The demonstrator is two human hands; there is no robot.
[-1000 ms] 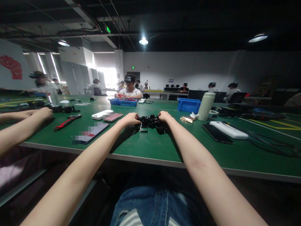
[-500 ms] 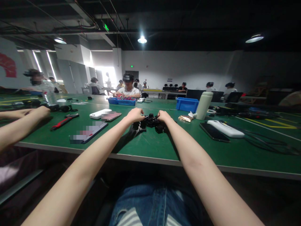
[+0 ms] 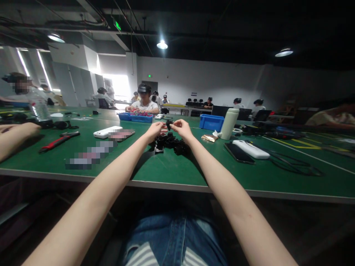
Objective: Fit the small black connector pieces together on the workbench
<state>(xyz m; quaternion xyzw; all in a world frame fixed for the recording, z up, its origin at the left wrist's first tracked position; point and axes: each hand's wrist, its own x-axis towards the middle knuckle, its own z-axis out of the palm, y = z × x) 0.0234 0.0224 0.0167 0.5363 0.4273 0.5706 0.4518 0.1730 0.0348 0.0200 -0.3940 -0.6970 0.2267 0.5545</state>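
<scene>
Between my two hands, above the green table, is a small black part [image 3: 168, 125] whose exact kind I cannot make out. My right hand [image 3: 181, 130] pinches it from the right with thumb and fingers. From the other side, the fingers of my left hand [image 3: 156, 130] close in on the same part and appear to touch it. Just below both hands lies a cluster of black parts [image 3: 177, 146], dark and tangled-looking, so single shapes are hard to separate.
Left are red-handled pliers [image 3: 57, 142], a white power bank [image 3: 104, 132] and phones. Right are a blue bin [image 3: 211, 122], a pale green bottle [image 3: 230, 123], a crumpled wrapper [image 3: 209, 137], a black phone [image 3: 239, 153] and cables. A neighbour's arm [image 3: 19, 136] rests far left.
Both hands have risen off the black cluster and come closer together, with a small black part now held between them. The camera view has turned slightly right.
</scene>
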